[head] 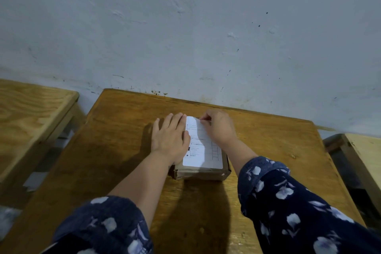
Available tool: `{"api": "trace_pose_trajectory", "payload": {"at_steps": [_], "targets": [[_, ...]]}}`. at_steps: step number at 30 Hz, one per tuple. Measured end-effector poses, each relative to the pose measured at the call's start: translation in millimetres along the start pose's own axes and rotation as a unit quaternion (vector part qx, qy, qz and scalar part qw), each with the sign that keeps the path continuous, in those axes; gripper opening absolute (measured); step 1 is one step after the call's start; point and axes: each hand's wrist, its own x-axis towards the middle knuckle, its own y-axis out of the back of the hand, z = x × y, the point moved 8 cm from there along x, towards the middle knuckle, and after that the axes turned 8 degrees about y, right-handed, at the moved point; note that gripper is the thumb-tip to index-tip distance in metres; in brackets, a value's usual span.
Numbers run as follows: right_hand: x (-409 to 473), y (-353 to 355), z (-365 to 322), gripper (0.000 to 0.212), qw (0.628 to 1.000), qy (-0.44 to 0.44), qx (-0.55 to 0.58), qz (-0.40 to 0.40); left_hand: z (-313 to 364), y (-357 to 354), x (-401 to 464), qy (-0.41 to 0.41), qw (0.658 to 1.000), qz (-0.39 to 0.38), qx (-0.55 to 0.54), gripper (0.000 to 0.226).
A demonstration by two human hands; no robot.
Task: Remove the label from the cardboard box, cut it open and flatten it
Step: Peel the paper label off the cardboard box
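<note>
A pale, scuffed wall (185, 27) fills the upper half of the view, marked with dark specks and chipped patches. Below it a brown wooden surface (115, 163) runs from the wall toward the camera, with a second, lighter wooden table (31, 113) standing apart on the left and the corner of another piece of furniture (358, 150) at the right edge.

Both forearms reach forward in dark blue sleeves (292, 204) printed with pale flowers, pushed up above the wrists.

The cardboard box (203, 174) lies flat on the surface near its middle, slightly right of centre, its near side wall facing the camera. A white label (203, 150) with printed lines and table cells covers nearly all of the box's top face.

The left hand (170, 140) rests flat, fingers straight and together, pressing down on the left side of the box top and overlapping the label's left edge. The right hand (219, 128) sits at the far right corner of the label, its fingers curled and pinching at the label's edge there; whether the corner has lifted off the cardboard cannot be told.
</note>
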Motion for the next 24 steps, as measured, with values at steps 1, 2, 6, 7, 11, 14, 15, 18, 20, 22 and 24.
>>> {"api": "trace_pose_trajectory", "payload": {"at_steps": [1,2,6,7,11,14,15,18,20,22,24], "targets": [[0,-1,-1,0.011,1.0,0.005,-0.006,-0.002,0,0,0,0.001,1.0,-0.001,-0.001,0.057],[0,-2,-1,0.01,1.0,0.009,-0.009,-0.002,1,0,0,0.002,1.0,-0.004,-0.003,0.057],[-2,-3,-1,0.01,0.999,0.03,-0.006,0.011,1,-1,0,0.006,1.0,-0.012,-0.003,0.057],[-3,-3,-1,0.011,0.999,0.034,-0.006,0.014,1,-1,1,0.008,1.0,-0.015,-0.004,0.057],[-5,-1,-7,0.012,0.997,0.069,-0.033,0.02,1,-2,1,0.012,1.0,-0.016,-0.005,0.058],[-5,-1,-11,0.011,0.994,0.097,-0.046,0.016,0,-1,1,0.013,1.0,-0.017,-0.012,0.058],[-5,0,-9,0.01,0.995,0.091,-0.045,0.018,0,-2,1,0.013,1.0,-0.017,-0.015,0.058],[-2,1,-2,0.02,0.999,0.035,-0.027,0.022,0,-1,0,0.014,1.0,-0.015,-0.02,0.058],[0,-3,-3,0.043,1.0,0.001,-0.008,0.001,0,-2,-1,0.013,1.0,-0.017,-0.021,0.058],[9,-6,-10,0.045,0.999,-0.001,-0.037,-0.034,1,-2,-1,0.012,1.0,-0.017,-0.023,0.058],[18,-8,-15,0.025,0.996,0.005,-0.073,-0.052,0,-3,-1,0.013,0.999,-0.016,-0.029,0.058]]}}
